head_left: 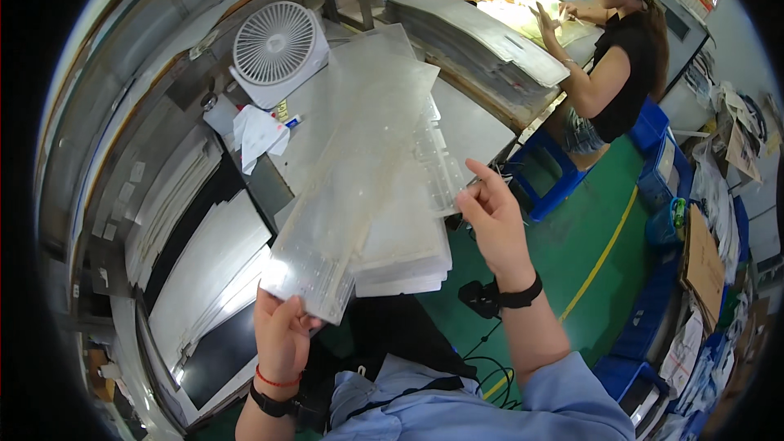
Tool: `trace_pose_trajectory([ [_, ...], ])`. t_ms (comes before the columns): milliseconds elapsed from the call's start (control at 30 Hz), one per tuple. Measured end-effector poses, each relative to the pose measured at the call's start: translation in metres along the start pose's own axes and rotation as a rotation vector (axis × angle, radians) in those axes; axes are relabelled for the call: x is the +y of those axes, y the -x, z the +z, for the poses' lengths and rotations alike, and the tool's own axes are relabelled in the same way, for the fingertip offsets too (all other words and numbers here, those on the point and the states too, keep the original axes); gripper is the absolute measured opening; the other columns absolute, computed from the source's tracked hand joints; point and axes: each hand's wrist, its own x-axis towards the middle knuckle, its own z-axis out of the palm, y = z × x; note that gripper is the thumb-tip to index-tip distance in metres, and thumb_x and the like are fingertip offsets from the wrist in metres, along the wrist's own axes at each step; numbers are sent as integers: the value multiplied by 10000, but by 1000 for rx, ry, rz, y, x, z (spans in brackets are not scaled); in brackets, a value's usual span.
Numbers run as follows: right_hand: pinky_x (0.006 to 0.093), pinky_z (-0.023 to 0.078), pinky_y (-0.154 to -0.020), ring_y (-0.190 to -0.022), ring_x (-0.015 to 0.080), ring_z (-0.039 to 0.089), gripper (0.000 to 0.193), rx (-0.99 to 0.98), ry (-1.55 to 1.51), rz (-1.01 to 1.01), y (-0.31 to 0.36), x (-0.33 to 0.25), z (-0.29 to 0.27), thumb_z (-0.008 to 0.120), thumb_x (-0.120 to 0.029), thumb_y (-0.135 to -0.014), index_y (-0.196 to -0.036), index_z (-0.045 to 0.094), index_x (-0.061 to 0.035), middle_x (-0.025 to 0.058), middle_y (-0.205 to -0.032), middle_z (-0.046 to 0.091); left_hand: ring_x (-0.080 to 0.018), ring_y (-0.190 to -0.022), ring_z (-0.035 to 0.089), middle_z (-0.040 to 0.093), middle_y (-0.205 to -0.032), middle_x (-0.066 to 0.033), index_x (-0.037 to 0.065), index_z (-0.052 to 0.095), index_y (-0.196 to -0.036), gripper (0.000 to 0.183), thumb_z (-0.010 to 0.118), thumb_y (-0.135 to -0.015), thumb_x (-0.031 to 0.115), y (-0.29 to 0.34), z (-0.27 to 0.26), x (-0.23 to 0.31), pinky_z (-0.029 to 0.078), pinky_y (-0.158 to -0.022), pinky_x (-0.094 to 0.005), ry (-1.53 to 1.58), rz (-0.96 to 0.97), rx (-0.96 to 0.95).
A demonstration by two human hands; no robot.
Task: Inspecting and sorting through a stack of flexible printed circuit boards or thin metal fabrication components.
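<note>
My left hand (282,328) grips the near end of a long, translucent plastic sheet (359,139), with the thumb on top. The sheet slants away from me over the table, and light glares off its near corner. My right hand (495,224) pinches the right edge of another clear plastic sheet (443,167), which has small cut or moulded shapes along its side. The two sheets overlap, and the upper one partly hides the other. Beneath them lies a stack of white sheets (404,265), its near edges showing.
A white fan (278,45) stands at the back left, beside a crumpled white tissue (260,135). Stacked sheets (478,28) lie on the far table, where another person (625,57) works under a light. White sheets (208,278) rest at left. Blue bins (653,302) line the right.
</note>
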Motion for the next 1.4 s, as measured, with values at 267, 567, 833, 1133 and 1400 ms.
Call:
trace_pose_trajectory([
  [267, 217, 426, -677, -722, 69, 490, 504, -103, 120, -75, 9, 1, 3, 615, -20, -896, -1367, 439, 16, -5, -815, 529, -166, -538, 613, 665, -794, -121, 8, 541, -1122, 390, 419, -1009, 360, -20, -24, 12, 468, -427, -245, -204, -53, 131],
  [567, 266, 451, -645, -692, 152, 531, 534, -171, 301, -161, 17, -15, 15, 605, 9, -856, -1365, 444, 27, 69, -767, 524, -49, -444, 465, 575, -686, -4, 21, 541, -1055, 213, 478, -1008, 219, -31, 24, 17, 331, -379, -174, -339, 52, 272],
  [833, 345, 358, -677, -705, 217, 510, 600, -354, 446, -242, 17, -21, 11, 692, -96, -812, -1352, 459, 25, 47, -755, 553, -67, -593, 509, 608, -845, -46, -49, 508, -1158, 355, 575, -941, 224, -23, 58, 13, 416, -518, -203, -675, -103, 68],
  [1133, 296, 425, -728, -761, 178, 537, 558, -247, 152, -74, 1, 8, -13, 694, -111, -839, -1340, 477, 9, 52, -829, 568, -181, -1079, 574, 593, -1166, -129, -82, 402, -1350, 615, 455, -975, 403, -43, 40, 6, 438, -919, -273, -703, -34, 88],
  [1400, 222, 490, -689, -941, 106, 533, 450, -153, -45, 107, -88, -12, -27, 513, -102, -971, -1402, 435, 4, 87, -1205, 553, -207, -1208, 524, 531, -1300, -191, -110, 329, -1401, 569, 388, -1025, 313, -102, 41, 16, 402, -1025, -309, -551, 15, -62],
])
